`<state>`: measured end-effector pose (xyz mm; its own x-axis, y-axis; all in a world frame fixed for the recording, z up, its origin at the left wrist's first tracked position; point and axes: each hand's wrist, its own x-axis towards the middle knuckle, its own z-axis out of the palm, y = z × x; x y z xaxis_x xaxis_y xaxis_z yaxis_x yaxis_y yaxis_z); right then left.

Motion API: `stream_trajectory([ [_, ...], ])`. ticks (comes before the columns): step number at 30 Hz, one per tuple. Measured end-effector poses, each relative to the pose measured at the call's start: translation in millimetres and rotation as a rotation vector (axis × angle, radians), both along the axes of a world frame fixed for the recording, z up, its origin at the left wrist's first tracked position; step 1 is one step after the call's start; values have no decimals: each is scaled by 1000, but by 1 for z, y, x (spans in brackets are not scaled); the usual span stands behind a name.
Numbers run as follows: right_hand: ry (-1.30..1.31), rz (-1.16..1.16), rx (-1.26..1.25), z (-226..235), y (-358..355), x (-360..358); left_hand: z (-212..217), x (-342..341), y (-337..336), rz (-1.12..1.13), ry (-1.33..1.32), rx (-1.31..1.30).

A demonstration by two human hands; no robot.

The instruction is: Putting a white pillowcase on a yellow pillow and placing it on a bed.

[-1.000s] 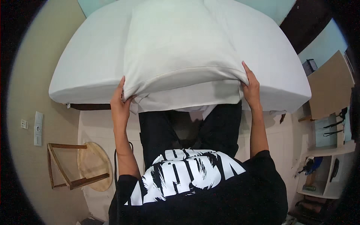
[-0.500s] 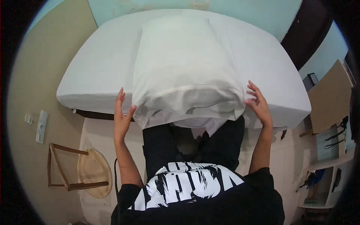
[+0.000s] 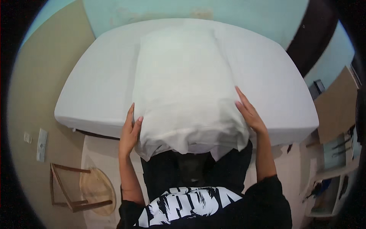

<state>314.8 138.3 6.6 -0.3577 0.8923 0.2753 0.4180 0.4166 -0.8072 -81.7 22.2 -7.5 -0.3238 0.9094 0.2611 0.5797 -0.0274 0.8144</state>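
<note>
A large white pillow [image 3: 183, 87] in a white case lies lengthwise on a bed with a white fitted sheet [image 3: 95, 84]. Its near end hangs over the bed's front edge toward my legs. My left hand [image 3: 130, 129] rests flat against the pillow's near left side, fingers straight and together. My right hand [image 3: 248, 112] lies flat on the pillow's near right side, fingers stretched out. Neither hand grips the fabric. The loose open end of the pillowcase [image 3: 190, 147] droops below the pillow between my arms.
A wooden stool [image 3: 82, 187] with a round woven seat lies tipped on the floor at lower left. A wall switch plate [image 3: 41, 145] is on the beige wall to the left. Shelves and a brown board [image 3: 337, 110] stand at the right.
The pillow has moved away from me, farther onto the bed. My hands have let go of its lower corners and now lie flat on its sides.
</note>
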Motion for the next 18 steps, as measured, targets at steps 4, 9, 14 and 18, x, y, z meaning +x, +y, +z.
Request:
stream_trajectory([
  [4, 124, 3, -299, 24, 31, 34, 5, -33, 32, 36, -173, -69],
  [9, 177, -169, -393, 18, 121, 18, 8, -50, 109, 72, -245, -165],
  [14, 151, -147, -509, 7, 156, 8, 11, -34, 140, -45, -374, -354],
  [18, 145, -240, -485, -5, 149, 9, 38, -32, 141, 26, -608, -529],
])
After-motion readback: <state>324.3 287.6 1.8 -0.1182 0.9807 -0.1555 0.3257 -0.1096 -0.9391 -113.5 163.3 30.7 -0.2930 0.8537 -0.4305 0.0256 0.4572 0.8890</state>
